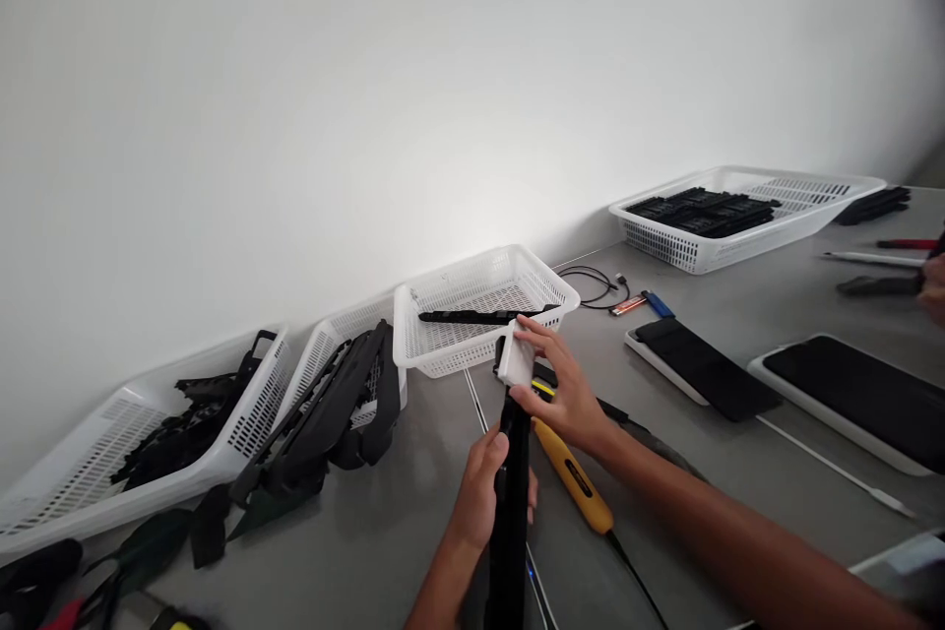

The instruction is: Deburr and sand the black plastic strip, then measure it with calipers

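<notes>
Upright in front of me is a long black plastic part (509, 512), and my left hand (481, 487) is wrapped round its middle. My right hand (565, 384) grips a small white rectangular block (519, 354) between thumb and fingers at the part's upper end. Whether the block touches the part cannot be made out. Just right of the part lies a yellow-orange handled tool (572, 477) with a black cable. Behind the hands stands a white basket (443, 354) holding one long black strip (465, 317).
On the left, white baskets (251, 413) hold dark plastic parts, with long black pieces (317, 423) leaning out. A far-right basket (694, 256) holds stacked black parts. Black-topped white trays (668, 364), a coiled cable (591, 281) and another person's hand (934, 285) are also on the right.
</notes>
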Demonstrator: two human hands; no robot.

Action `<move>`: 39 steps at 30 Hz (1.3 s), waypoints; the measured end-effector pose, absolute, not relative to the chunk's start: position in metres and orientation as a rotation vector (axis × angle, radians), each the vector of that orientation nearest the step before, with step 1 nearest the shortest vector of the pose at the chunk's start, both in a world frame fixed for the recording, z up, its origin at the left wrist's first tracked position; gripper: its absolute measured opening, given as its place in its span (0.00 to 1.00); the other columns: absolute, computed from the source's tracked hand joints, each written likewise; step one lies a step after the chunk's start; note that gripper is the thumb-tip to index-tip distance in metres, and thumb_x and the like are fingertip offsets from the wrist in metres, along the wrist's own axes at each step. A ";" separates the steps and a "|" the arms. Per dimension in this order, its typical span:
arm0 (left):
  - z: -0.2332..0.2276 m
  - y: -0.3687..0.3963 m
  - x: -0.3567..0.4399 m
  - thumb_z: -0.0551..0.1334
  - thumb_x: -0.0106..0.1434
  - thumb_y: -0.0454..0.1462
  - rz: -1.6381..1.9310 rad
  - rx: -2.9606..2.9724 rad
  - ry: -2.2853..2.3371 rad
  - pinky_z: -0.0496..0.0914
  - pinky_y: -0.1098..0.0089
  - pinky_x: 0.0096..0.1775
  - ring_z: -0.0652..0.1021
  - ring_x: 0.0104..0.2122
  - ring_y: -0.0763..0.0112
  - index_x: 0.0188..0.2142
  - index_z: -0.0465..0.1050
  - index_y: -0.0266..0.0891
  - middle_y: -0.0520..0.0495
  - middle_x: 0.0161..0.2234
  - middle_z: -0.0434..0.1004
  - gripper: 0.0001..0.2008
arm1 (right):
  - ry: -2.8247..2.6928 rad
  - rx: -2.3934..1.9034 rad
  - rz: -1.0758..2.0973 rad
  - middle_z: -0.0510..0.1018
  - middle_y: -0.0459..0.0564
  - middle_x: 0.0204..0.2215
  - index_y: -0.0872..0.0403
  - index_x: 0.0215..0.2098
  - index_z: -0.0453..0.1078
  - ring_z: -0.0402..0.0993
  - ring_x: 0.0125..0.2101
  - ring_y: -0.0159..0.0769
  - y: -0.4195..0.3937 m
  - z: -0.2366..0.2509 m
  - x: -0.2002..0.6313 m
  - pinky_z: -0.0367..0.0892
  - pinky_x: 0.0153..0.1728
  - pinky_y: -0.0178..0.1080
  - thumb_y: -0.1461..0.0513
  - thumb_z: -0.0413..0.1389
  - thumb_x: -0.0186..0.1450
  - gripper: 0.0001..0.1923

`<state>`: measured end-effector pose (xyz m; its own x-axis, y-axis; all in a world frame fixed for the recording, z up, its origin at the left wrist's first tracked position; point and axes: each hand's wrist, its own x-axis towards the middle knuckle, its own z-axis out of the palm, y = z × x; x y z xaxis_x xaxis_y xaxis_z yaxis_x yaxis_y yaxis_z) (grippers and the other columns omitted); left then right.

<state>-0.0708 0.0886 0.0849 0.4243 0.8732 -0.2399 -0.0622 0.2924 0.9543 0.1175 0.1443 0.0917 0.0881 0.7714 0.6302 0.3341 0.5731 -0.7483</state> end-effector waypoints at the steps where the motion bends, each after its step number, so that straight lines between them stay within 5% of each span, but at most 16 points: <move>1: 0.086 0.088 -0.070 0.58 0.64 0.67 0.777 1.098 0.919 0.63 0.73 0.18 0.68 0.14 0.72 0.57 0.72 0.32 0.53 0.18 0.73 0.42 | -1.526 -1.004 0.375 0.64 0.57 0.72 0.46 0.66 0.66 0.61 0.71 0.54 0.145 0.091 0.116 0.67 0.64 0.57 0.52 0.63 0.68 0.30; 5: 0.088 0.089 -0.071 0.60 0.64 0.67 0.791 1.113 0.925 0.64 0.74 0.19 0.67 0.14 0.73 0.59 0.70 0.33 0.55 0.17 0.71 0.42 | -1.442 -1.103 0.289 0.63 0.59 0.73 0.47 0.67 0.65 0.62 0.70 0.55 0.145 0.084 0.111 0.72 0.59 0.57 0.54 0.62 0.69 0.29; 14: 0.089 0.087 -0.069 0.60 0.65 0.66 0.775 1.174 0.963 0.61 0.73 0.21 0.67 0.16 0.73 0.48 0.75 0.35 0.52 0.18 0.72 0.35 | -1.600 -1.017 0.177 0.66 0.56 0.71 0.46 0.64 0.69 0.62 0.68 0.56 0.145 0.088 0.112 0.62 0.67 0.63 0.54 0.65 0.67 0.28; 21: 0.097 0.085 -0.068 0.61 0.65 0.65 0.792 1.196 0.970 0.59 0.73 0.21 0.66 0.16 0.73 0.43 0.76 0.35 0.51 0.17 0.73 0.33 | -1.365 -1.077 0.433 0.71 0.56 0.67 0.47 0.62 0.70 0.70 0.64 0.50 0.144 0.094 0.118 0.74 0.52 0.49 0.51 0.55 0.74 0.21; 27: 0.089 0.087 -0.070 0.60 0.64 0.67 0.897 1.056 1.004 0.61 0.72 0.20 0.67 0.15 0.73 0.34 0.71 0.39 0.51 0.16 0.72 0.32 | -1.630 -0.907 0.244 0.75 0.55 0.64 0.46 0.58 0.74 0.68 0.63 0.54 0.135 0.101 0.113 0.65 0.65 0.58 0.52 0.62 0.68 0.22; 30: 0.088 0.087 -0.072 0.58 0.64 0.67 0.894 1.024 0.945 0.59 0.72 0.19 0.65 0.14 0.73 0.39 0.75 0.36 0.52 0.15 0.71 0.34 | -1.612 -0.924 0.242 0.77 0.55 0.62 0.46 0.56 0.76 0.69 0.62 0.54 0.136 0.104 0.115 0.65 0.64 0.58 0.48 0.62 0.69 0.21; 32: 0.090 0.086 -0.072 0.58 0.65 0.67 0.871 1.046 0.905 0.60 0.72 0.19 0.65 0.14 0.73 0.49 0.77 0.34 0.52 0.16 0.72 0.38 | -1.508 -0.925 0.329 0.81 0.56 0.55 0.48 0.52 0.78 0.73 0.56 0.53 0.139 0.103 0.119 0.69 0.59 0.55 0.40 0.55 0.71 0.25; 35: 0.095 0.085 -0.072 0.58 0.65 0.67 0.811 1.090 0.896 0.62 0.72 0.20 0.67 0.15 0.72 0.57 0.74 0.31 0.52 0.17 0.73 0.42 | -1.199 -0.999 0.576 0.78 0.52 0.29 0.51 0.30 0.74 0.74 0.31 0.43 0.146 0.100 0.128 0.72 0.35 0.44 0.31 0.38 0.72 0.40; 39: 0.096 0.084 -0.068 0.58 0.64 0.68 0.736 1.148 0.913 0.62 0.72 0.19 0.67 0.14 0.72 0.52 0.75 0.31 0.51 0.17 0.73 0.41 | -0.952 -1.174 0.755 0.65 0.46 0.19 0.52 0.22 0.63 0.57 0.21 0.32 0.157 0.096 0.138 0.54 0.21 0.37 0.26 0.45 0.66 0.41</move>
